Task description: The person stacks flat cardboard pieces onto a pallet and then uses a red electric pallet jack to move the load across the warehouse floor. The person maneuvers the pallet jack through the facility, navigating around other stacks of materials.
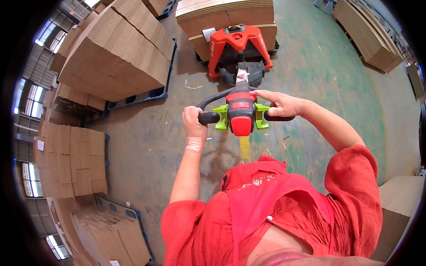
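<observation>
Before me is a red and black powered pallet truck (238,37), its control handle (241,106) reaching back towards my body. The handle head carries red panels, bright green levers on both sides and a black looped grip. My left hand (194,122) is closed round the outer left part of the loop. On the right side, my right hand (284,104) holds the grip, with its index finger stretched along the top towards the head and its thumb near the green lever. Its other fingers are partly hidden. The truck's forks are out of sight by a stack of boards (226,17).
Tall board stacks (117,57) on blue pallets (151,95) line the left side, with more brown stacks (73,159) nearer me. Long boards (368,37) lie at the far right, and another stack (399,197) stands close by on the right. Scraps litter the worn green-grey floor (319,84).
</observation>
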A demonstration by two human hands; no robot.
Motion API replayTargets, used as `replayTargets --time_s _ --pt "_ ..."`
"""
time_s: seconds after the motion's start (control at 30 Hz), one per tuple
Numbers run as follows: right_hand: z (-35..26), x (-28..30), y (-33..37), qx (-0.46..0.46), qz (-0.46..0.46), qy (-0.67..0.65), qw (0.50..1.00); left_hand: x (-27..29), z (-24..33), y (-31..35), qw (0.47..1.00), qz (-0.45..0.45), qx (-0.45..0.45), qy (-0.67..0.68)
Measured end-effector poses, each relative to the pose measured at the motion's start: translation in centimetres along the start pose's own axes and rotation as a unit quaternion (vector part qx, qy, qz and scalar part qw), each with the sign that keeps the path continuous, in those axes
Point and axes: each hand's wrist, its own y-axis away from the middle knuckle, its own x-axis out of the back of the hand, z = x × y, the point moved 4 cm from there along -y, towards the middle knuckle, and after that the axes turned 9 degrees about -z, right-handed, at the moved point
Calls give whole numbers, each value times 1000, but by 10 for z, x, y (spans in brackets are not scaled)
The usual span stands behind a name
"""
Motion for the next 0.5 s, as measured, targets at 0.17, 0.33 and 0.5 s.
replayTargets --time_s 0.17,0.33,0.5 --pt "8 -7 3 22 -54 116 992 2 1 -1 1000 -5 -14 -9" --pt "-14 -7 3 -64 -101 156 980 3 2 -1 1000 -2 -16 -11" --pt "-4 0 4 -42 -79 161 983 5 0 -6 1000 9 -21 -9"
